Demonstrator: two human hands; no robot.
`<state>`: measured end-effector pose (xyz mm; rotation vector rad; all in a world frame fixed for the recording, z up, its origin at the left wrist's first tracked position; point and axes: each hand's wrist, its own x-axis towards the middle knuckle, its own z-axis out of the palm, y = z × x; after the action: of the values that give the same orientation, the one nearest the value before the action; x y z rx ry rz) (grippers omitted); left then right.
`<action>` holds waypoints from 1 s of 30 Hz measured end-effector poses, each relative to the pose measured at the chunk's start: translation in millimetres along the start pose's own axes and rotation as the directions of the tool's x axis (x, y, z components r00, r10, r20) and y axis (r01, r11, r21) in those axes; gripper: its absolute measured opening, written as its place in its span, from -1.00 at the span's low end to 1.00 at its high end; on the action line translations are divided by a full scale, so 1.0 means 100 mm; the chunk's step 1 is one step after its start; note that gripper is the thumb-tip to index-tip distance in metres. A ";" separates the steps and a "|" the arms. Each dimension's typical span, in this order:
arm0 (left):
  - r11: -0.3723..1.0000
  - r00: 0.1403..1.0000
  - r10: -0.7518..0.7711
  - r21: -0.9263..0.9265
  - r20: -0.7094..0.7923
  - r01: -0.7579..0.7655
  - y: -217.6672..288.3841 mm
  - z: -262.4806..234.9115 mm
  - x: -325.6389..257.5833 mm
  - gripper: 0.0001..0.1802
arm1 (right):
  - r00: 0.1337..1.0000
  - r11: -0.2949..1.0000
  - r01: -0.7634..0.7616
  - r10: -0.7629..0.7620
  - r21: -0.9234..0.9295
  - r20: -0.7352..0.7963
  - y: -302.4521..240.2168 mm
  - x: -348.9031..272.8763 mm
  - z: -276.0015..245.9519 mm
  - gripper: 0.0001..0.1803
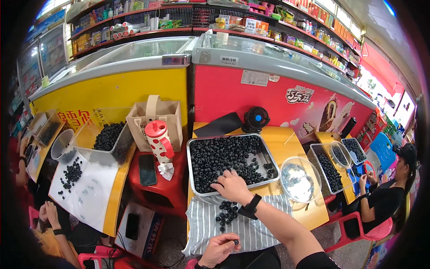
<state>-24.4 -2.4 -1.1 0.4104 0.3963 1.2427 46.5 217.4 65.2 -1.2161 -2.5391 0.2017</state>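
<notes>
A metal tray (271, 158) in front of me holds many small black ring-like pieces (219, 157); their exact kind I cannot make out. My right hand (231, 186), with a black watch (253, 205) on its wrist, reaches over the tray's near edge. Its fingers are apart and touch the pieces. Nearer to me, my left hand (218, 251) pinches one black ring-like piece (235, 242) between thumb and finger. Between my hands, a loose group of the same pieces (227, 215) lies on a grey-and-white striped cloth (201, 224) over the table's near side.
Right of the tray stands a round clear tub (291, 190) with small shiny bits; behind it, a black fan (256, 118). A red stool (165, 197) at left bears a phone (148, 170), a spotted cup (157, 136) and a paper bag (174, 123). People (387, 193) sit on both sides.
</notes>
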 end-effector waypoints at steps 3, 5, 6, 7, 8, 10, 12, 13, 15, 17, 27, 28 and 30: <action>1.000 1.000 -0.007 -0.022 -0.012 0.007 0.02 0.04 0.01 -0.78 | 0.992 0.992 0.113 -0.109 0.061 -0.068 0.07 -0.03 0.02 -0.63; 0.998 1.000 -0.012 -0.056 -0.008 0.011 0.02 0.05 0.00 -0.77 | 0.979 0.980 0.190 -0.185 0.051 -0.087 0.08 -0.01 0.00 -0.63; 0.998 1.000 -0.009 -0.054 -0.011 0.009 0.03 0.07 0.00 -0.77 | 0.982 0.978 0.186 -0.183 0.090 -0.043 0.08 -0.01 -0.02 -0.62; 0.999 1.000 -0.007 -0.053 -0.016 0.007 0.03 0.08 -0.01 -0.78 | 0.983 0.975 0.181 -0.183 0.130 0.001 0.04 -0.01 -0.07 -0.61; 0.999 1.000 0.000 -0.042 -0.012 -0.001 0.03 0.07 -0.01 -0.78 | 0.982 0.970 0.174 -0.183 0.169 0.045 0.02 -0.01 -0.10 -0.60; 1.000 1.000 0.010 -0.021 0.000 -0.010 0.02 0.05 -0.01 -0.78 | 0.977 0.969 0.197 -0.206 0.149 0.050 0.04 0.00 -0.11 -0.59; 1.000 0.999 0.008 0.005 -0.044 -0.008 0.03 0.11 -0.02 -0.80 | 0.978 0.971 0.192 -0.202 0.143 0.059 0.06 0.00 -0.11 -0.57; 1.000 0.998 0.013 0.020 -0.068 -0.012 0.04 0.13 -0.03 -0.81 | 0.982 0.975 0.171 -0.181 0.141 0.058 0.05 0.02 -0.10 -0.56; 0.997 1.000 0.014 -0.075 0.026 -0.012 -0.03 -0.05 -0.02 -0.78 | 0.988 0.982 0.132 -0.141 0.137 0.057 0.03 0.06 -0.09 -0.54; 0.993 0.996 0.028 -0.120 0.087 -0.018 -0.06 -0.12 0.02 -0.76 | 0.997 0.973 0.031 -0.047 0.229 0.064 0.10 0.11 -0.02 -0.55; 0.995 0.999 0.046 -0.092 0.027 -0.043 0.00 0.00 0.03 -0.77 | 0.968 0.868 -0.153 0.229 0.473 -0.106 0.27 0.14 -0.14 -0.59; 0.995 0.999 0.046 -0.084 0.012 -0.045 0.01 -0.02 0.02 -0.76 | 0.970 0.847 -0.154 0.228 0.509 -0.085 0.30 0.10 -0.19 -0.59; 0.995 0.999 0.047 -0.086 -0.012 -0.048 -0.02 -0.04 0.00 -0.76 | 0.979 0.859 -0.106 0.179 0.501 -0.101 0.29 -0.04 -0.34 -0.59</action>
<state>-25.3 -2.4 -5.8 0.3418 0.3422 1.3039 81.7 231.6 88.9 -1.1550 -2.0842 0.7236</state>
